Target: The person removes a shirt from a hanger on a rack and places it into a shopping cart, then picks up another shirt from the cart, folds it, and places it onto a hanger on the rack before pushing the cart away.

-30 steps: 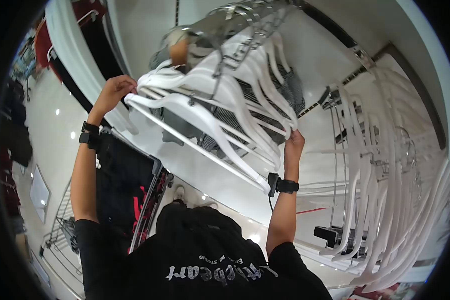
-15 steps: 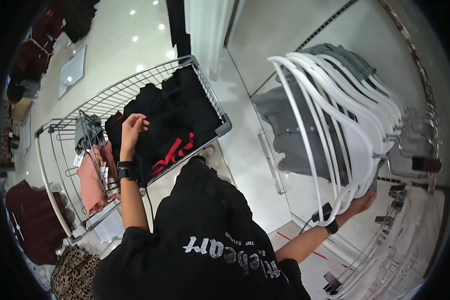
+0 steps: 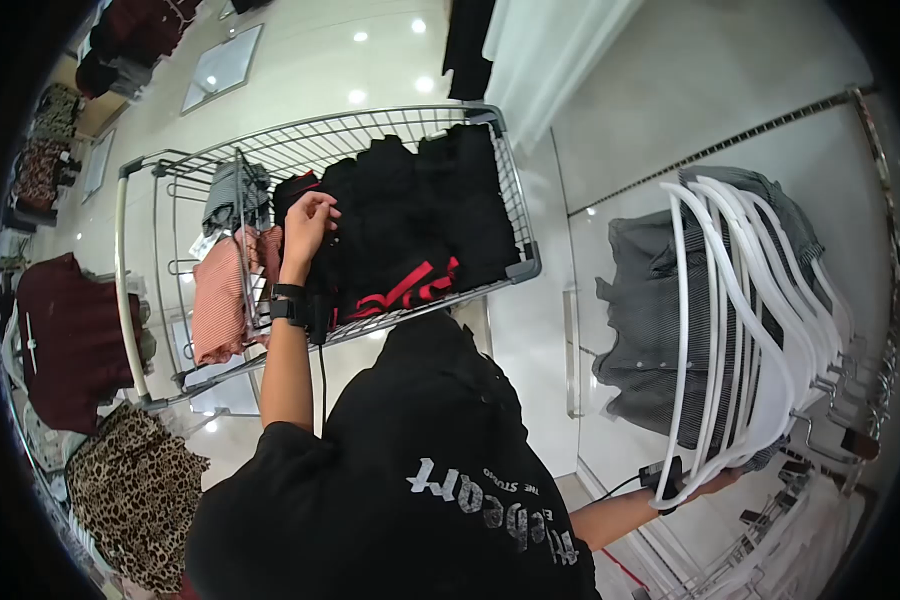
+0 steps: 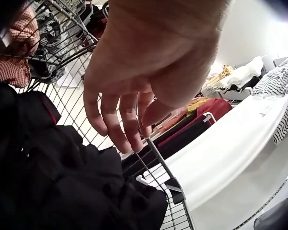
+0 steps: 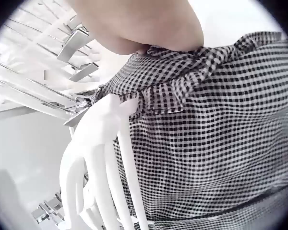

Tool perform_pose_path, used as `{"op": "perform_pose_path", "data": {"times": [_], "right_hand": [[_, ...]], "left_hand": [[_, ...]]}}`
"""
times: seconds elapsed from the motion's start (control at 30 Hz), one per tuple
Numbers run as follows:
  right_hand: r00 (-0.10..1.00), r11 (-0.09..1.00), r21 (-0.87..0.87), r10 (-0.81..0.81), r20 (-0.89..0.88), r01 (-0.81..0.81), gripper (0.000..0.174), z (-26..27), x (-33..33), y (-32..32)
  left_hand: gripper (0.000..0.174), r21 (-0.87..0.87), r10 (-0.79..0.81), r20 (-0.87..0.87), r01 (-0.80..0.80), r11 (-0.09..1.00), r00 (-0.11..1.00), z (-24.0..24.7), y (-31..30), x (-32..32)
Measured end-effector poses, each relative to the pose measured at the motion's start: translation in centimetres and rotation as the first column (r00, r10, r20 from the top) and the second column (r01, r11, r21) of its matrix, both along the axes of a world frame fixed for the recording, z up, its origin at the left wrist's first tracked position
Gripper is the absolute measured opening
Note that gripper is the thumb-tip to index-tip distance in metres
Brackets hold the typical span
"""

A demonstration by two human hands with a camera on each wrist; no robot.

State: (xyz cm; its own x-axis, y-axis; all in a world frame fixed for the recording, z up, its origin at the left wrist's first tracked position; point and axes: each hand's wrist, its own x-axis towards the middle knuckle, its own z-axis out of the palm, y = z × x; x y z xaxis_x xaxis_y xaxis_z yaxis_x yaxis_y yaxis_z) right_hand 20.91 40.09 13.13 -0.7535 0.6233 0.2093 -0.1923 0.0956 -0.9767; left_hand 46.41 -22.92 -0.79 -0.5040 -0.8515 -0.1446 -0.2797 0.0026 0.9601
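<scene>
My left hand (image 3: 310, 228) hovers over the metal shopping cart (image 3: 536, 250) with its fingers loosely bent and nothing in them. Beneath it lies a pile of black clothes (image 3: 410, 205) with red trim. On the right, my right hand (image 3: 712, 484) is partly hidden behind a row of white hangers (image 3: 765, 330). The right wrist view shows that hand (image 5: 149, 24) holding the upper edge of a black-and-white checked shirt (image 5: 221, 124), its fingers mostly covered by the cloth. A dark grey, fine-checked garment (image 3: 650, 330) hangs on the nearer hangers.
Pink checked clothes (image 3: 220, 300) and a grey folded garment (image 3: 235, 195) lie at the cart's handle end. Maroon (image 3: 75, 340) and leopard-print clothes (image 3: 135, 495) hang at the left. A metal rail (image 3: 875, 180) carries the hanger hooks, and clip hangers (image 3: 770, 520) sit below right.
My left hand has left the white hangers and moved over the cart. My right hand stays at the hangers' end. The view has turned left toward the cart.
</scene>
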Motion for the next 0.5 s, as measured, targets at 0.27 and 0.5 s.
{"op": "perform_pose_path", "data": {"times": [0.27, 0.5], "right_hand": [[0.991, 0.956, 0.258, -0.133, -0.032, 0.137, 0.04, -5.6, 2.3, -1.7], [0.867, 0.886, 0.226, -0.451, 0.214, 0.405, 0.033, -13.6, 3.0, 0.8]], "left_hand": [[0.012, -0.414, 0.374, -0.179, -0.415, 0.81, 0.91, 8.0, -6.2, 5.2], [0.024, -0.639, 0.492, 0.178, -0.28, 0.717, 0.852, 4.8, -16.9, 10.8]]}}
